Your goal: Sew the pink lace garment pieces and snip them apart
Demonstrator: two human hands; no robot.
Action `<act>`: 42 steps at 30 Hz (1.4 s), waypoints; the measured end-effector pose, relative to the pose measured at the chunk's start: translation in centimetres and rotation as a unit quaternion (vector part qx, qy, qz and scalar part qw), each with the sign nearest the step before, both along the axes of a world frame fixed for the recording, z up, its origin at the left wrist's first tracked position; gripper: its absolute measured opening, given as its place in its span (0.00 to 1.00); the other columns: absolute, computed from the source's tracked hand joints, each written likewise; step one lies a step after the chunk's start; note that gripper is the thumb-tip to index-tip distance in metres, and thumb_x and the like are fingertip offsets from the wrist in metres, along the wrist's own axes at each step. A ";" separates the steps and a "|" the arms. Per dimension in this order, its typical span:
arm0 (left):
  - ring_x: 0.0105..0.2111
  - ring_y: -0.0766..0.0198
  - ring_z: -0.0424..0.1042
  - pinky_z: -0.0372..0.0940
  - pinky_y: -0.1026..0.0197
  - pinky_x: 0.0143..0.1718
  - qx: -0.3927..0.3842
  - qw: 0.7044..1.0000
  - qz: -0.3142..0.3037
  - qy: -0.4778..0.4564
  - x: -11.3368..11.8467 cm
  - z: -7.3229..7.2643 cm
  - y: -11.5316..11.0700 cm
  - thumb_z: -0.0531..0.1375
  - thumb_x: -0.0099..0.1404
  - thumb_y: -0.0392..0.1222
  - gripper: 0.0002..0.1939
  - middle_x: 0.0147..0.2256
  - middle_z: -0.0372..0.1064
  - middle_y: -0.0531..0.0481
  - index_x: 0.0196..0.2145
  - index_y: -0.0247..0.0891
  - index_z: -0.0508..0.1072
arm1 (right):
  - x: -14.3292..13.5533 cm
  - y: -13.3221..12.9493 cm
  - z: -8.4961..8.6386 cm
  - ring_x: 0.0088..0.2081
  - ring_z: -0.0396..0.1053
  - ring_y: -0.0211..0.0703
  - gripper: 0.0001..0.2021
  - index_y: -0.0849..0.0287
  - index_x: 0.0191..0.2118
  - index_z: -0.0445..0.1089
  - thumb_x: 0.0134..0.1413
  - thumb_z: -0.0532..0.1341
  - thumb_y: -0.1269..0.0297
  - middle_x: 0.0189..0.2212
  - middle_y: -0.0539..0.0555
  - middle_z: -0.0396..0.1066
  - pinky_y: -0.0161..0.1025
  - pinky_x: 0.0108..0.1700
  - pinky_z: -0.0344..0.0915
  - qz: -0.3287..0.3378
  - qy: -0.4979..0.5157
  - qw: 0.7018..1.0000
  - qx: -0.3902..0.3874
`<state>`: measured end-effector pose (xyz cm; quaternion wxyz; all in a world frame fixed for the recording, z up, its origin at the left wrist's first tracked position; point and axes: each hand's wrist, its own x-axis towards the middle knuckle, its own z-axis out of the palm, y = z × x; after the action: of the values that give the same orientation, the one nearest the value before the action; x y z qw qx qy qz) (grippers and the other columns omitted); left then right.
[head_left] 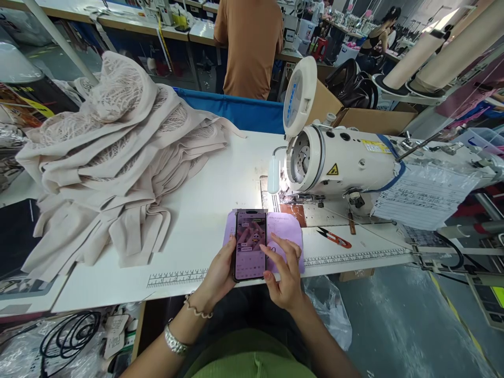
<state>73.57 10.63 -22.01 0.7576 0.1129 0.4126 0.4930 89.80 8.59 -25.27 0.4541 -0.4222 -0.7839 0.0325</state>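
My left hand (219, 265) is closed around the left side of a smartphone (251, 265), whose lit screen shows a picture and a chat-like page. Over the phone's right edge, my right hand (285, 273) has its fingers spread, with the index fingertip at the screen. Under the phone lies a purple sheet (289, 231) at the front of the white sewing table (189, 215). A white sewing machine (342, 157) stands just beyond, to the right. Orange-handled thread snips (334, 238) rest right of the sheet.
Beige lace-trimmed garment pieces (129, 142) are heaped on the left. Handwritten papers (427, 194) hang at the machine's right end. Thread cones (413, 60) stand at the back right. A person in a brown shirt (250, 47) is beyond the blue bin (232, 111).
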 end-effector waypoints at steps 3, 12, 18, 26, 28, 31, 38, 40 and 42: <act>0.49 0.52 0.74 0.66 0.50 0.54 -0.002 1.000 -0.002 -0.003 -0.1 0.0 0.0 0.52 0.71 0.48 0.19 0.45 0.76 0.39 0.49 0.33 0.74 | 0.1 0.0 0.0 0.56 0.59 0.55 0.22 0.52 0.59 0.65 0.68 0.45 0.54 0.60 0.60 0.57 0.57 0.54 0.57 0.005 -0.004 1.000 0.013; 0.45 0.54 0.76 0.69 0.52 0.51 -0.005 1.000 -0.001 0.003 -0.1 0.0 -0.1 0.53 0.71 0.47 0.18 0.43 0.77 0.40 0.47 0.33 0.75 | -0.2 0.0 0.3 0.57 0.57 0.54 0.27 0.45 0.57 0.68 0.67 0.39 0.46 0.63 0.56 0.54 0.56 0.56 0.55 0.014 -0.051 0.998 0.023; 0.41 0.55 0.77 0.71 0.54 0.48 0.004 1.000 -0.003 0.013 -0.1 0.0 -0.2 0.53 0.70 0.47 0.18 0.43 0.77 0.40 0.47 0.32 0.74 | -0.4 -0.1 0.3 0.57 0.57 0.52 0.26 0.41 0.57 0.69 0.67 0.39 0.45 0.64 0.53 0.54 0.54 0.58 0.54 0.002 -0.094 0.995 0.038; 0.42 0.54 0.77 0.70 0.53 0.48 0.009 1.000 -0.004 0.006 -0.2 -0.3 -0.1 0.54 0.70 0.48 0.18 0.43 0.77 0.40 0.48 0.32 0.74 | -0.4 -0.1 0.5 0.57 0.57 0.51 0.27 0.42 0.57 0.68 0.67 0.38 0.45 0.63 0.53 0.56 0.53 0.57 0.54 0.004 -0.083 0.995 0.048; 0.42 0.54 0.77 0.70 0.53 0.48 0.010 1.000 -0.004 0.003 -0.2 -0.3 -0.1 0.54 0.70 0.48 0.18 0.43 0.77 0.40 0.48 0.32 0.74 | -0.4 0.0 0.6 0.57 0.57 0.51 0.27 0.42 0.57 0.69 0.67 0.38 0.46 0.62 0.54 0.57 0.53 0.57 0.54 0.006 -0.081 0.995 0.050; 0.43 0.54 0.76 0.70 0.53 0.48 0.010 1.000 -0.004 -0.001 -0.2 -0.3 -0.1 0.54 0.70 0.48 0.18 0.43 0.77 0.40 0.48 0.33 0.74 | -0.5 0.0 0.6 0.57 0.57 0.51 0.28 0.42 0.57 0.68 0.67 0.37 0.45 0.62 0.55 0.57 0.53 0.57 0.53 0.010 -0.089 0.995 0.046; 0.42 0.55 0.76 0.70 0.54 0.48 -0.008 1.000 0.019 0.018 -0.1 -0.1 -0.1 0.54 0.70 0.46 0.17 0.43 0.77 0.40 0.47 0.32 0.74 | -0.6 0.1 0.9 0.57 0.57 0.51 0.25 0.41 0.60 0.64 0.68 0.38 0.47 0.63 0.54 0.56 0.53 0.58 0.52 0.027 -0.120 0.992 0.034; 0.42 0.55 0.77 0.70 0.54 0.48 -0.006 1.000 0.016 0.016 -0.1 -0.2 -0.1 0.54 0.70 0.46 0.17 0.43 0.77 0.40 0.47 0.32 0.74 | -0.6 0.0 0.8 0.57 0.57 0.50 0.26 0.40 0.61 0.63 0.68 0.38 0.47 0.63 0.54 0.56 0.53 0.58 0.52 0.025 -0.119 0.992 0.037; 0.42 0.54 0.77 0.70 0.53 0.49 -0.005 1.000 0.013 0.012 -0.1 -0.2 -0.1 0.55 0.69 0.47 0.18 0.43 0.77 0.40 0.47 0.32 0.74 | -0.5 0.0 0.6 0.57 0.57 0.51 0.26 0.41 0.62 0.62 0.68 0.37 0.46 0.63 0.54 0.56 0.54 0.58 0.52 0.021 -0.113 0.993 0.042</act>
<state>73.46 10.57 -22.20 0.7467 0.1102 0.4255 0.4993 89.28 8.55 -24.69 0.3792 -0.3871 -0.8396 -0.0384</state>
